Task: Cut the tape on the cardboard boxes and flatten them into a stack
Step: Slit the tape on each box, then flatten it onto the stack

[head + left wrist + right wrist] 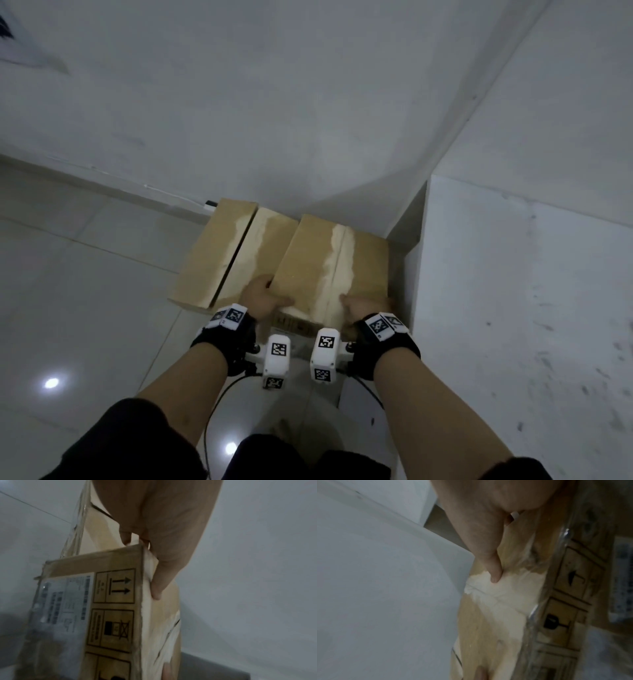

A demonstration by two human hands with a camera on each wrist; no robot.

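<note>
Pale tiled floor (85,274) w/ grey walls meeting in a corner, a white block (513,308) just right of the near box. Left hand (262,298) grips the near box (308,260) at its near-left corner, thumb across the top face, fingers curled over the left edge; in the left wrist view one fingertip (157,595) presses the torn pale strip on the box's side. Right hand (363,305) grips the same box at its near-right edge, thumb on top just right of the centre seam; fingers wrapped round the side, not seen from the head view. Near box has a torn pale strip along the seam where tape (530,615) has lifted the paper; clear tape remnants show at its edge. Front panel carries printed handling symbols (116,585) and a white shipping label (65,601). Second box (226,253) sits on the floor touching the near box's left side, its top flaps parted along a dark gap. Both boxes stand against the far wall.
</note>
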